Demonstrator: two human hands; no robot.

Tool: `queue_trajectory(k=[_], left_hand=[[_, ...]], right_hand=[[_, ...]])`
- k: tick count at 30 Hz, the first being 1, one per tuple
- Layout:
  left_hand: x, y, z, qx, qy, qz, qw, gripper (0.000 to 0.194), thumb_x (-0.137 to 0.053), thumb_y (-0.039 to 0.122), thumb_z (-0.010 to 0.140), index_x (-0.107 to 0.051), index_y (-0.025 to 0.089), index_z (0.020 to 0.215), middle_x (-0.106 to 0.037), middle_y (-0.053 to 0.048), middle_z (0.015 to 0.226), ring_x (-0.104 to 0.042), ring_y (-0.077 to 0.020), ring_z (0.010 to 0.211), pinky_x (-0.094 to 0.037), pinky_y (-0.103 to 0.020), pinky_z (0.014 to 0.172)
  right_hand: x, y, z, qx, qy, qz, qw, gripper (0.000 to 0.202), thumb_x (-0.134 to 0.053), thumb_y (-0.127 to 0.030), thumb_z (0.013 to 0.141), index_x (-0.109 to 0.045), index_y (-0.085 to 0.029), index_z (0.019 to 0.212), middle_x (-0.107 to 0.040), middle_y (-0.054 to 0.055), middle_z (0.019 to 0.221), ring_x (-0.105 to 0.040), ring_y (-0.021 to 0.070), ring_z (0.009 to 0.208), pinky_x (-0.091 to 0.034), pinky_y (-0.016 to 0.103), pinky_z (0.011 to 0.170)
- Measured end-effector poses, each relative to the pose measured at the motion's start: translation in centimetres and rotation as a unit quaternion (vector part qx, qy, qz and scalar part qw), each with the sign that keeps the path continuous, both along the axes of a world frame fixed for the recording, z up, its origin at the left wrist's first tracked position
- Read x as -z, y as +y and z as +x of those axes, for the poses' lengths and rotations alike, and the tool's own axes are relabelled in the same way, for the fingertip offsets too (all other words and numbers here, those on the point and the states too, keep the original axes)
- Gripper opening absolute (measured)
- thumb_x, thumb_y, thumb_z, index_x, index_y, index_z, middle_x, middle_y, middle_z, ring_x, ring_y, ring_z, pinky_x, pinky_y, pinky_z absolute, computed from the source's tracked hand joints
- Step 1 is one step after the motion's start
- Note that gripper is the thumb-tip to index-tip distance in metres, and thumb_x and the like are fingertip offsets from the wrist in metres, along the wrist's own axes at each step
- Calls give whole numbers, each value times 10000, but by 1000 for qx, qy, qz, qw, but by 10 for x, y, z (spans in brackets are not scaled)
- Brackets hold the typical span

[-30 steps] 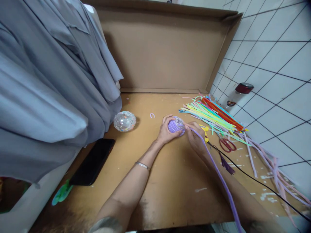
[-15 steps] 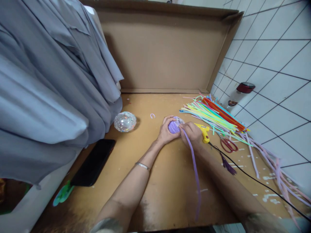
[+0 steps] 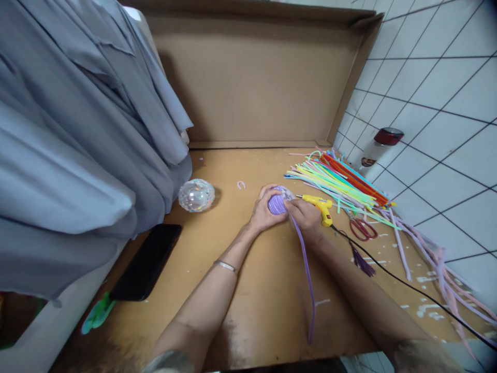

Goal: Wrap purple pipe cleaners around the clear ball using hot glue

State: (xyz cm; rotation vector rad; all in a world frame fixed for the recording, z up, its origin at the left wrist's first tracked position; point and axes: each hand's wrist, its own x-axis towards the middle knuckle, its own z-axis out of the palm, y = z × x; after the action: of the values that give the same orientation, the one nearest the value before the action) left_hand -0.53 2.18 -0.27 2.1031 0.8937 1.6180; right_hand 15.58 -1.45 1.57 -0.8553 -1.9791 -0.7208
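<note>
My left hand (image 3: 264,208) is wrapped around a small rounded piece covered in coiled purple pipe cleaner (image 3: 276,204); part of its upper side looks pale or clear. Against the right side of that piece, my right hand (image 3: 305,216) pinches a purple pipe cleaner (image 3: 305,259). The strand's loose end hangs down toward the table's front edge. Just beyond my right hand lies a yellow hot glue gun (image 3: 321,206), its nozzle pointing left. My fingertips partly hide where the strand meets the piece.
A clear decorated ball (image 3: 196,196) and a black phone (image 3: 146,263) are on the left. At right lie a pile of colourful pipe cleaners (image 3: 341,178), red-handled scissors (image 3: 363,229) and a black cord (image 3: 392,277). A lidded jar (image 3: 378,150) stands by the tiled wall; cardboard (image 3: 248,77) rises behind.
The hanging end of the purple strand has swung slightly left. My right hand has shifted a little, so more of the glue gun shows. Both hands keep their hold.
</note>
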Motion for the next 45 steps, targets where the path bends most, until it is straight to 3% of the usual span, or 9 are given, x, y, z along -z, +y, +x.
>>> queue_trajectory(k=[10, 17, 26, 30, 35, 41, 45], left_hand=[[-3, -3, 1, -14, 7, -12, 1000, 507, -797, 270, 618, -551, 224, 1059, -536, -105, 1242, -552, -254, 1192, -445, -452, 1040], [-3, -3, 1, -8, 7, -5, 1000, 499, -792, 287, 629, -555, 219, 1062, -536, -107, 1247, -555, -246, 1189, -453, -440, 1041], [-4, -3, 1, -6, 8, -10, 1000, 496, -799, 279, 622, -560, 216, 1052, -542, -106, 1244, -553, -246, 1191, -447, -437, 1041], [-4, -1, -2, -43, -35, -55, 997, 524, -808, 259, 595, -556, 215, 1052, -561, -96, 1221, -561, -251, 1178, -446, -443, 1038], [-3, 2, -6, -112, -96, -84, 986, 508, -801, 271, 602, -558, 210, 1044, -569, -79, 1197, -561, -246, 1167, -430, -436, 1049], [-3, 5, -10, -149, -104, -72, 981, 518, -803, 266, 590, -561, 208, 1044, -566, -71, 1170, -561, -237, 1147, -437, -415, 1037], [-2, 7, -12, -167, -122, -68, 976, 521, -795, 281, 612, -544, 201, 1061, -567, -77, 1170, -563, -231, 1141, -445, -402, 1024]], right_hand=[[-2, -3, -4, 28, 17, -67, 997, 231, -454, -166, 946, -685, -174, 946, -690, 87, 790, -607, 155, 733, -450, 279, 675], [-6, -7, -7, 68, -21, -40, 997, 221, -463, -164, 946, -680, -176, 909, -694, 68, 770, -569, 145, 678, -404, 284, 641], [-6, -7, -9, 62, -4, -48, 997, 203, -472, -165, 941, -672, -178, 903, -684, 67, 772, -566, 143, 686, -392, 281, 643], [3, -6, -6, 68, 40, -35, 996, 196, -480, -170, 930, -676, -179, 936, -684, 73, 792, -574, 150, 698, -411, 282, 647], [13, -5, -5, 69, 58, -89, 992, 231, -445, -201, 945, -672, -167, 915, -661, 87, 821, -567, 160, 723, -406, 297, 664], [18, -4, -6, 132, -19, -109, 985, 282, -432, -193, 955, -633, -168, 759, -584, 49, 691, -452, 151, 603, -315, 304, 611], [17, -3, -3, 153, -53, -146, 976, 290, -433, -199, 949, -627, -169, 735, -580, 57, 696, -453, 162, 624, -297, 309, 620]])
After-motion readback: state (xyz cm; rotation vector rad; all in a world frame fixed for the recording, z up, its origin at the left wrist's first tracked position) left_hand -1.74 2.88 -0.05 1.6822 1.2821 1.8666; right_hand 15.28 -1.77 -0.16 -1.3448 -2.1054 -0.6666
